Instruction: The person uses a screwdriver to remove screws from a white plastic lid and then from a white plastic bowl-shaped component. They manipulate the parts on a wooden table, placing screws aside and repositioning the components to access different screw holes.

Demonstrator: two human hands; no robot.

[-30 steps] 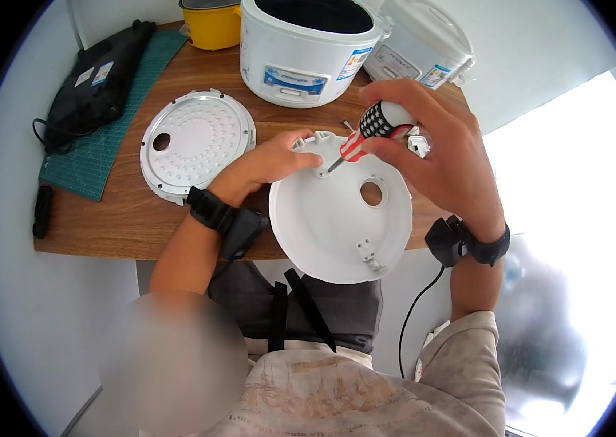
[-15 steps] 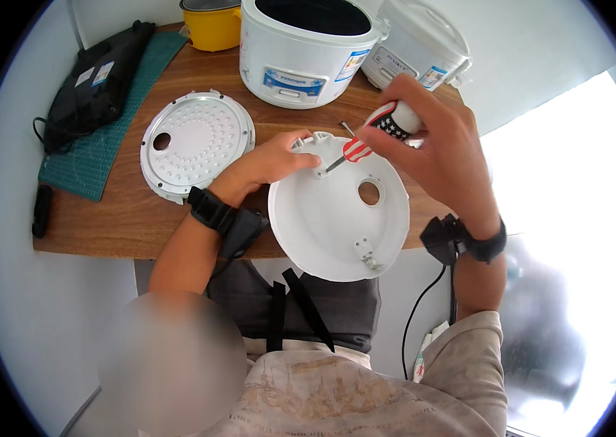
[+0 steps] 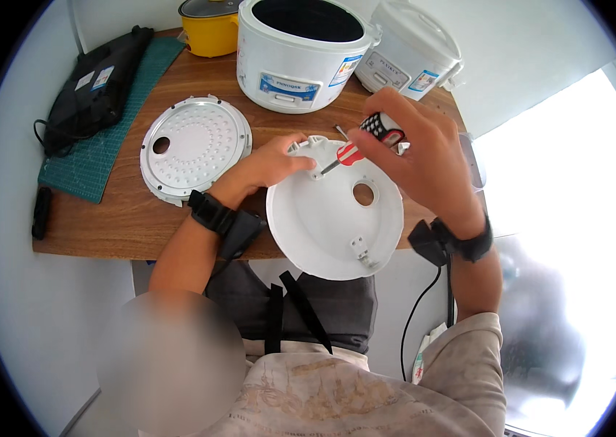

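Observation:
A round white plastic lid shell [image 3: 322, 229] lies with its hollow inner side up, its near part jutting past the table edge. My left hand [image 3: 279, 164] grips its far left rim, thumb pressed on the inside beside a small screw mount. In my right hand [image 3: 428, 156] is a screwdriver [image 3: 350, 154] with a red, white and black handle, held tilted. Its tip meets the shell at that mount, near my left thumb; any screw under it is too small to make out. Left of the shell, a round silver inner lid plate [image 3: 202, 146] with raised dimples lies on the table.
On the wooden table [image 3: 111, 229], a lidless white rice cooker [image 3: 279, 62] and another white rice cooker [image 3: 395, 62] stand behind. A yellow pot [image 3: 210, 36] is at the back left. A black bag-like item [image 3: 93, 95] rests on a green cutting mat [image 3: 97, 167].
The screwdriver handle has turned in my right hand, and that hand has shifted slightly left. My left hand keeps its hold on the shell. The whole view has moved a little.

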